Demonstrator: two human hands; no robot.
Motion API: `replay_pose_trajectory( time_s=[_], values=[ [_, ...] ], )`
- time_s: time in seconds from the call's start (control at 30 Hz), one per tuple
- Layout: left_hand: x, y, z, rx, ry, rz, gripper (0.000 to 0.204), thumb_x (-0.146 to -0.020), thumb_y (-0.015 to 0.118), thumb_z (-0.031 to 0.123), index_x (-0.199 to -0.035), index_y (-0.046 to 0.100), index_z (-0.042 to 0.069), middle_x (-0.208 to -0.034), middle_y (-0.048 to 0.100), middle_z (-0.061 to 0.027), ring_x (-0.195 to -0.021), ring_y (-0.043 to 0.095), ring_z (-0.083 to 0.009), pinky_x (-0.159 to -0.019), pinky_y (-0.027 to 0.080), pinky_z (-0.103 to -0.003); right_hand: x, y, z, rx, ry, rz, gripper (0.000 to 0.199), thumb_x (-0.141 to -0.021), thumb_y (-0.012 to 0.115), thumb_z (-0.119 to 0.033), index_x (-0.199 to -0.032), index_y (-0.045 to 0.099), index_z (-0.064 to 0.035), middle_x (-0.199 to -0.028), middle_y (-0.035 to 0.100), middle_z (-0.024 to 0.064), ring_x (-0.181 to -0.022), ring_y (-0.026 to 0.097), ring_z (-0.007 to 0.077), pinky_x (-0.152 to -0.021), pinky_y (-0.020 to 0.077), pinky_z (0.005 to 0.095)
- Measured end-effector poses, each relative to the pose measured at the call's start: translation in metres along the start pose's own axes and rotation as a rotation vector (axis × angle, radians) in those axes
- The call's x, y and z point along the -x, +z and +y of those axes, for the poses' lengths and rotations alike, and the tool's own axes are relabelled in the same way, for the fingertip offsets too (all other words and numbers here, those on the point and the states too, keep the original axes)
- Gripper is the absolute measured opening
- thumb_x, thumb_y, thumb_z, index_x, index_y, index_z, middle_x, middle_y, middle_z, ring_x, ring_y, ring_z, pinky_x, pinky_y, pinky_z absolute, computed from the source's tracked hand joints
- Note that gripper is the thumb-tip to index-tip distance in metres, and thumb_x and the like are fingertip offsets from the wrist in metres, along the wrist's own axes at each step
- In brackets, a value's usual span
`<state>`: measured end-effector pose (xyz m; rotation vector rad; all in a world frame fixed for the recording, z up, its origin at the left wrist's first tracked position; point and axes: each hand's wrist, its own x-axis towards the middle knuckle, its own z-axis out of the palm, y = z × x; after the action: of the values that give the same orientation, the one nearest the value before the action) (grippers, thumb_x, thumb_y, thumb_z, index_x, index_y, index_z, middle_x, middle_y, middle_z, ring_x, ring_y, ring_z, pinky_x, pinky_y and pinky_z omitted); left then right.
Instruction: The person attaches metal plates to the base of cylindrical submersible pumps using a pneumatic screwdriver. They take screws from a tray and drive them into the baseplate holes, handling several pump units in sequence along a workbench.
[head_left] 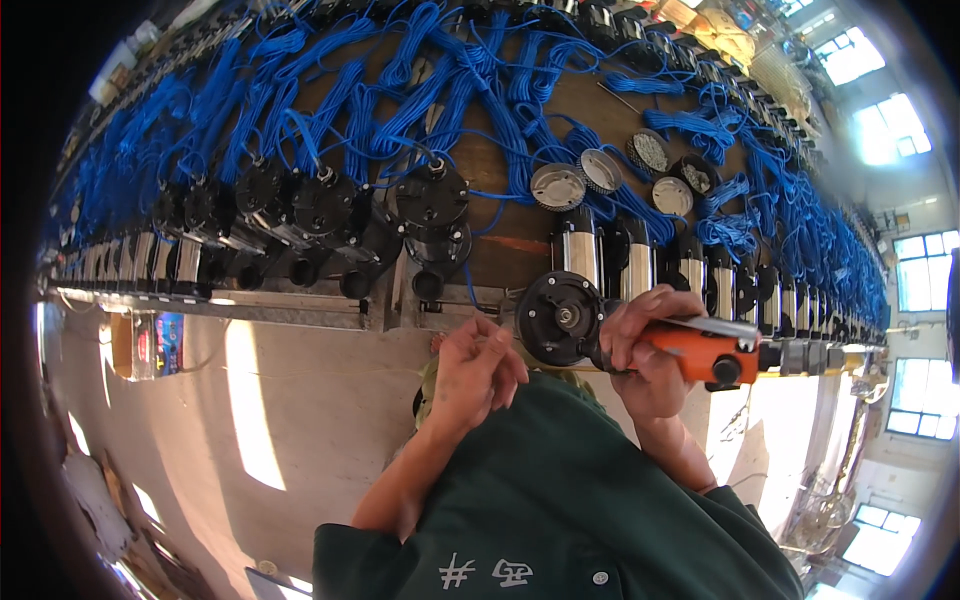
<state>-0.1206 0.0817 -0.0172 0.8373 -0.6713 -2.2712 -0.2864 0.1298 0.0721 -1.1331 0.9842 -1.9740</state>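
Note:
My right hand (652, 350) is wrapped round an orange-and-black power tool (706, 354) lying sideways, its back end pointing right. The fingers cover the tool's front end, close beside a black round pump end (560, 318). That end faces me, with a shaft at its centre and screws round it, at the bench's front edge. Just left of it, my left hand (478, 368) is raised with its fingers curled and thumb pressed in. Whether a small thing sits in that pinch cannot be seen. The left hand appears apart from the pump end.
Black-topped pumps (432, 195) line the bench on the left; silver-bodied ones (638, 262) stand right. Bundles of blue cable (505, 135) cover much of the bench (480, 170). Round metal dishes (557, 187), some holding small parts, sit behind the pump end. A carton (150, 345) is at lower left.

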Motion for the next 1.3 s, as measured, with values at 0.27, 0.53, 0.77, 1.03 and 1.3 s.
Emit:
replay_pose_trajectory(
  time_s=[0.27,0.53,0.77,1.03,1.3],
  values=[
    [-0.007,0.009,0.000,0.030,-0.157,0.035,0.032,-0.099,0.046,0.020,-0.120,0.053,-0.004,-0.074,0.059,-0.0075,-0.053,0.051,-0.0110,-0.046,0.035,-0.021,-0.006,-0.007,-0.001,-0.140,0.057,0.090,0.031,-0.072,0.046,0.013,-0.100,0.043,-0.0003,-0.084,0.053,0.0163,-0.060,0.051,0.0173,-0.055,0.0460,0.0284],
    [-0.002,0.021,0.011,-0.019,-0.080,-0.075,0.024,-0.096,0.052,0.016,-0.116,0.051,0.002,-0.078,0.064,-0.0130,-0.046,0.053,-0.0156,-0.040,0.038,-0.023,-0.009,-0.009,-0.006,-0.159,0.084,0.183,0.029,-0.071,0.050,0.001,-0.100,0.044,0.0004,-0.085,0.052,0.0162,-0.055,0.049,0.0148,-0.061,0.0479,0.0314],
    [-0.009,0.013,0.002,0.121,-0.111,-0.030,0.021,-0.097,0.052,0.022,-0.100,0.061,0.003,-0.075,0.065,-0.0095,-0.042,0.051,-0.0107,-0.037,0.037,-0.019,-0.012,-0.013,-0.009,-0.242,0.115,0.213,0.030,-0.071,0.049,0.004,-0.100,0.044,-0.0005,-0.086,0.052,0.0163,-0.056,0.050,0.0158,-0.060,0.0471,0.0318],
    [-0.014,0.027,0.007,0.063,-0.171,-0.006,0.021,-0.093,0.060,0.022,-0.093,0.061,0.001,-0.068,0.062,-0.0092,-0.043,0.051,-0.0131,-0.039,0.039,-0.022,-0.012,-0.024,-0.003,-0.308,0.039,0.146,0.035,-0.070,0.045,0.015,-0.101,0.044,-0.0017,-0.087,0.053,0.0151,-0.063,0.054,0.0165,-0.055,0.0468,0.0277],
    [-0.022,0.069,0.015,-0.680,-0.268,-0.218,0.023,-0.095,0.055,0.016,-0.110,0.061,0.001,-0.058,0.059,-0.0074,-0.039,0.050,-0.0104,-0.037,0.038,-0.023,0.019,-0.060,-0.014,-0.077,-0.031,0.145,0.034,-0.072,0.046,0.014,-0.102,0.044,-0.0019,-0.085,0.052,0.0155,-0.064,0.055,0.0177,-0.053,0.0472,0.0258]
  ],
)
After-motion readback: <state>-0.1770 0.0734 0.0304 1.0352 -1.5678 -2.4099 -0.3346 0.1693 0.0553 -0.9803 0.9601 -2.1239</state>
